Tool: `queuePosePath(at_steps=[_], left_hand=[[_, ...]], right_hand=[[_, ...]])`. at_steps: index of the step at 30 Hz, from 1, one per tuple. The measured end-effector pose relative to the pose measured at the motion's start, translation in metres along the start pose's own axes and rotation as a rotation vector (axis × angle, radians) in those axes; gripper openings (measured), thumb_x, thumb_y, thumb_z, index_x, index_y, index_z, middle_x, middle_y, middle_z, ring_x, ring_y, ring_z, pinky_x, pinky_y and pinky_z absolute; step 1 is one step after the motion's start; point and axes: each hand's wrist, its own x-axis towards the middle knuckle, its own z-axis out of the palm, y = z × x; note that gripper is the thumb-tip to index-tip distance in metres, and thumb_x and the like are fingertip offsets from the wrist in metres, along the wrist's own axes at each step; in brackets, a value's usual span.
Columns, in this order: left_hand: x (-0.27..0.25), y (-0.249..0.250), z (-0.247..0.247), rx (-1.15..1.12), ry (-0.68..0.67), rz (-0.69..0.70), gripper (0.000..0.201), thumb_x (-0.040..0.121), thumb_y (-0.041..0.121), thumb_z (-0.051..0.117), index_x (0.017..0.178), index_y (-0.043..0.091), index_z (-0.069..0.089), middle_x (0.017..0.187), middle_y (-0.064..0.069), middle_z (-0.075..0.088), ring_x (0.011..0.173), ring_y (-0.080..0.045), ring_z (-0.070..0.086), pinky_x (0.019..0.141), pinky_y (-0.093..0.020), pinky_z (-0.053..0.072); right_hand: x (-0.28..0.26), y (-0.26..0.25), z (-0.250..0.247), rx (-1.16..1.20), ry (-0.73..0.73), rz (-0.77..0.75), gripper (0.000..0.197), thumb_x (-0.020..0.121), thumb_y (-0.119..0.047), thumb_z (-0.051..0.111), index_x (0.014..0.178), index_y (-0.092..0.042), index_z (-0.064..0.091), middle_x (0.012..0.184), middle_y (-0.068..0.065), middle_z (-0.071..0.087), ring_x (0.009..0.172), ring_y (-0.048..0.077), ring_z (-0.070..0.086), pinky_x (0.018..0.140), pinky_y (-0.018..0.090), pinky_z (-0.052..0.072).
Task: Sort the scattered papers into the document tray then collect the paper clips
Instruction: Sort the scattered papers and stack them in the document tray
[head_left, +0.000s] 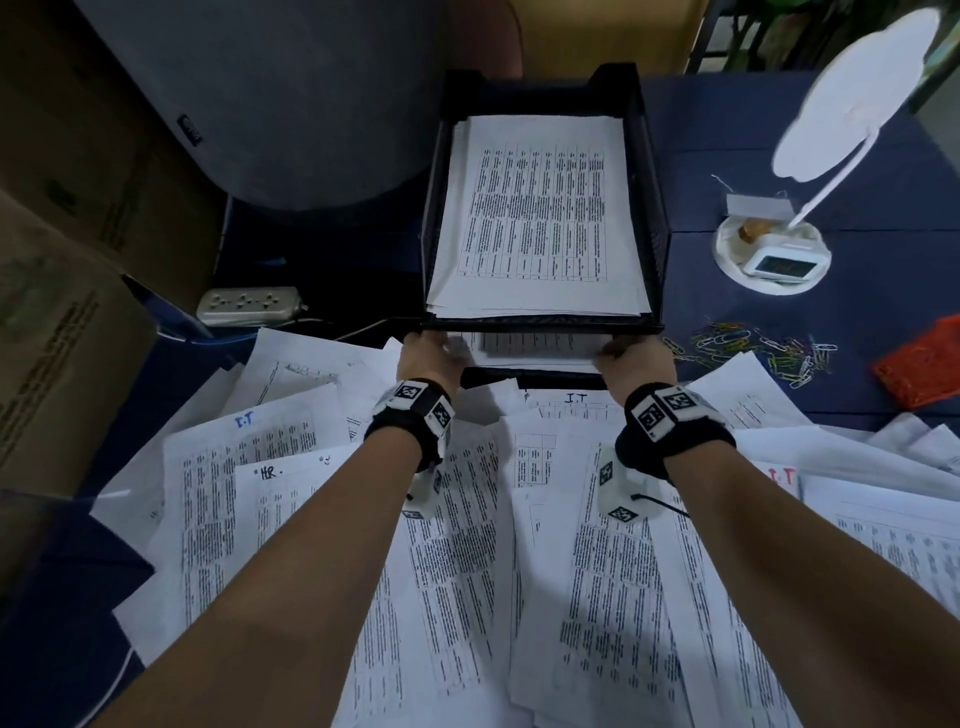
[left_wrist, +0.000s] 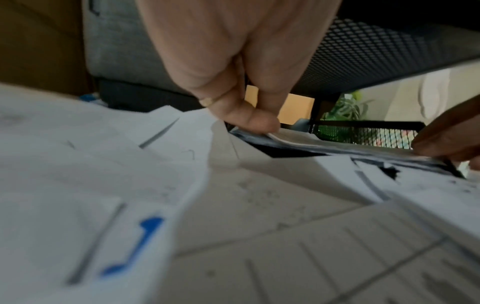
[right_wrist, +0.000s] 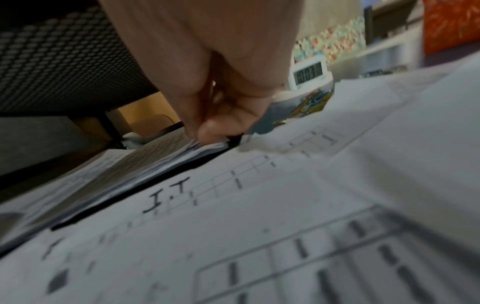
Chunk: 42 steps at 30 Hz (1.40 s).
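Observation:
A black mesh two-tier document tray (head_left: 655, 234) stands at the middle back, its top tier full of printed sheets (head_left: 535, 208). At the lower tier's mouth a paper stack (head_left: 535, 345) lies partly inside. My left hand (head_left: 426, 353) pinches its left near corner, and my right hand (head_left: 636, 361) pinches the right one. In the left wrist view the left hand (left_wrist: 249, 121) grips the stack (left_wrist: 324, 146) under the upper tier's mesh floor (left_wrist: 376, 51). The right hand (right_wrist: 210, 131) grips the stack (right_wrist: 145, 160) the same way. Scattered papers (head_left: 467, 545) cover the near table. Coloured paper clips (head_left: 753, 353) lie to the right.
An orange mesh container (head_left: 924, 364) sits right of the clips. A white lamp base (head_left: 732, 254) with a small clock (head_left: 779, 265) stands at back right. A power strip (head_left: 249, 305) and cardboard boxes (head_left: 67, 312) are on the left, with a grey machine (head_left: 291, 104) behind.

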Motion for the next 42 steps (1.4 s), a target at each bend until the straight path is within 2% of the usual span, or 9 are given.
queuePosePath(at_steps=[6,11,18,22,25,29,34,38,42], left_hand=[[-0.027,-0.025,-0.006,0.103,0.022,0.106,0.022,0.091,0.024,0.055,0.106,0.009,0.061,0.114,-0.014,0.054,0.099,-0.030,0.057,0.073,-0.024,0.038],[-0.072,-0.047,0.000,0.164,-0.082,0.220,0.018,0.092,0.021,0.052,0.103,0.011,0.063,0.107,-0.010,0.054,0.086,-0.023,0.055,0.077,-0.028,0.048],[-0.132,-0.054,0.036,0.389,-0.195,0.401,0.026,0.090,0.021,0.049,0.110,0.013,0.064,0.122,-0.011,0.050,0.110,-0.030,0.051,0.091,-0.037,0.047],[-0.161,-0.035,0.051,0.529,-0.249,0.473,0.040,0.087,0.028,0.053,0.127,0.022,0.055,0.136,-0.006,0.044,0.122,-0.026,0.044,0.100,-0.039,0.040],[-0.179,-0.024,0.055,0.681,-0.405,0.457,0.069,0.078,0.043,0.067,0.138,0.026,0.038,0.144,-0.004,0.033,0.130,-0.029,0.034,0.104,-0.051,0.032],[-0.194,-0.020,0.058,0.739,-0.457,0.436,0.080,0.068,0.040,0.077,0.134,0.025,0.033,0.144,-0.007,0.030,0.132,-0.033,0.029,0.103,-0.059,0.028],[-0.187,-0.021,0.064,0.648,-0.455,0.405,0.103,0.068,0.044,0.079,0.148,0.028,0.016,0.152,-0.003,0.027,0.139,-0.031,0.024,0.109,-0.058,0.024],[-0.187,-0.025,0.075,0.533,-0.242,0.464,0.079,0.074,0.035,0.076,0.140,0.029,0.034,0.144,-0.004,0.038,0.134,-0.025,0.032,0.113,-0.046,0.019],[-0.191,-0.029,0.083,0.258,-0.244,0.468,0.037,0.085,0.011,0.063,0.121,0.018,0.059,0.134,-0.005,0.045,0.118,-0.021,0.046,0.098,-0.025,0.036]], right_hand=[[-0.026,0.012,-0.007,-0.022,-0.001,-0.097,0.021,0.090,-0.019,0.057,0.103,-0.008,0.071,0.104,0.013,0.069,0.098,0.032,0.063,0.070,0.024,0.041],[-0.060,0.038,-0.014,-0.071,0.002,-0.120,0.019,0.091,-0.019,0.057,0.104,-0.011,0.068,0.111,0.011,0.066,0.103,0.029,0.060,0.078,0.024,0.040],[-0.102,0.090,-0.034,-0.286,0.024,-0.032,0.023,0.089,-0.021,0.057,0.111,-0.020,0.065,0.115,0.011,0.058,0.113,0.032,0.049,0.090,0.039,0.047],[-0.121,0.113,-0.052,-0.460,-0.015,0.125,0.039,0.090,-0.025,0.051,0.128,-0.028,0.048,0.133,0.008,0.043,0.126,0.030,0.037,0.097,0.048,0.038],[-0.127,0.135,-0.060,-0.425,-0.038,0.261,0.055,0.086,-0.022,0.051,0.137,-0.024,0.031,0.142,0.011,0.030,0.132,0.033,0.028,0.103,0.059,0.032],[-0.133,0.160,-0.067,-0.405,-0.058,0.312,0.063,0.084,-0.030,0.056,0.139,-0.016,0.027,0.140,0.016,0.031,0.128,0.036,0.032,0.102,0.056,0.037],[-0.137,0.178,-0.076,-0.454,-0.026,0.361,0.058,0.086,-0.031,0.055,0.135,-0.014,0.028,0.139,0.016,0.033,0.123,0.035,0.037,0.098,0.052,0.042],[-0.133,0.190,-0.085,-0.439,0.027,0.297,0.045,0.090,-0.022,0.054,0.128,-0.005,0.036,0.129,0.017,0.046,0.113,0.034,0.050,0.087,0.039,0.047],[-0.129,0.196,-0.094,-0.529,-0.006,0.232,0.031,0.091,-0.019,0.052,0.118,-0.004,0.050,0.124,0.015,0.050,0.113,0.035,0.053,0.090,0.039,0.049]])
